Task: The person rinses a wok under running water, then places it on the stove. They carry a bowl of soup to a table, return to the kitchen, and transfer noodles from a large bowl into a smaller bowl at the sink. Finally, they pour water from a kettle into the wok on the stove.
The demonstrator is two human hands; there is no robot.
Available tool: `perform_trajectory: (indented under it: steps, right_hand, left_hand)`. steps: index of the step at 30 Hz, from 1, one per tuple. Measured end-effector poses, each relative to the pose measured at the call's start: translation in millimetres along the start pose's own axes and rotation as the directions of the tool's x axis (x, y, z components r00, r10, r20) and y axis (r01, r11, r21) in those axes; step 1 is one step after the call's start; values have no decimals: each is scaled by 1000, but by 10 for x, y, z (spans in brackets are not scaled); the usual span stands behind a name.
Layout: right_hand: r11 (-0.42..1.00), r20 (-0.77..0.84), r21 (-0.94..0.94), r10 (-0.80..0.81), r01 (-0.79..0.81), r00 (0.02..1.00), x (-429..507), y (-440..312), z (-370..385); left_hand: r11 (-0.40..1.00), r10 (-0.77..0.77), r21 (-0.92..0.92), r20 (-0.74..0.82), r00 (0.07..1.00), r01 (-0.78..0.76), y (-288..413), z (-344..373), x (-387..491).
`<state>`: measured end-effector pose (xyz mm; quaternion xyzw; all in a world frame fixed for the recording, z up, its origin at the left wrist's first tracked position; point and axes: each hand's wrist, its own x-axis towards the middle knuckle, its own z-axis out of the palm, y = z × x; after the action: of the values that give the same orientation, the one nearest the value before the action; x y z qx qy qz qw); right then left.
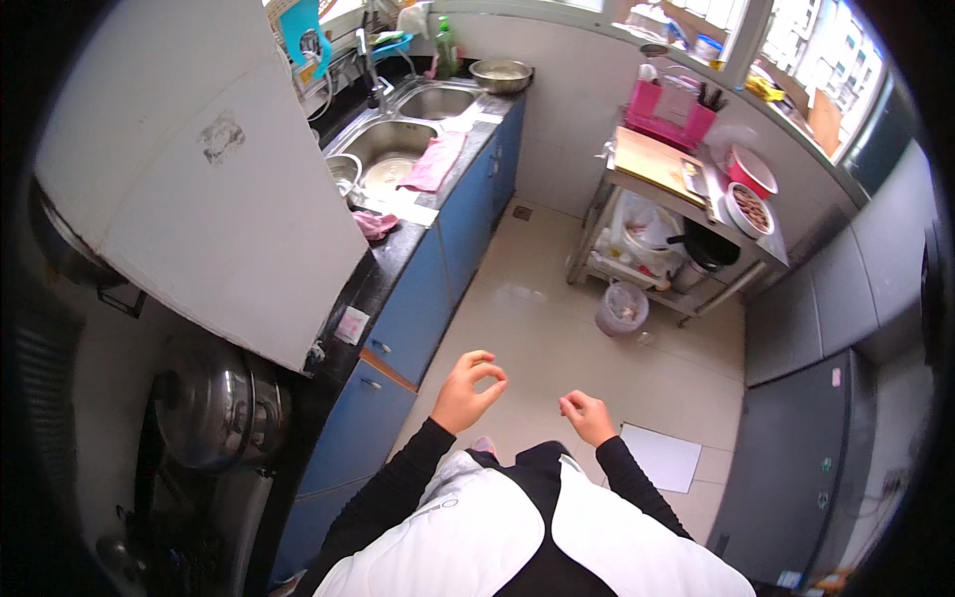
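Observation:
My left hand hovers in the air over the tiled floor, its fingers curved and apart, with nothing in it. To its right, my right hand is also raised in front of my body. Its fingers are curled in together, and I see nothing held. Neither hand touches anything. Nearest to the left hand are the blue cabinet doors under a black countertop. Behind the right forearm lies a flat white panel on the floor.
Farther along the counter is a double stainless sink with a pink cloth. A steel worktable at the far right carries a wooden cutting board and a cleaver. A plastic bucket stands below. A dark refrigerator flanks the right; a steel pot, the left.

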<state>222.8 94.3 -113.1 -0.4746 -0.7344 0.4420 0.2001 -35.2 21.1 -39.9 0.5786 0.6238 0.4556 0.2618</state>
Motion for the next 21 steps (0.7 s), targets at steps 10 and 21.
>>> perform_trajectory:
  steps: [10,21]
  right_hand:
    - [993,341,44,-114,105,933,1627,353,-197]
    - [957,408,8,-268,290,873,3744,67,-934]
  left_hand:
    - [907,-414,2,-194,889,422,-475,241,749]
    - [886,-435,-43,-420,797,461,-272,615,2033]
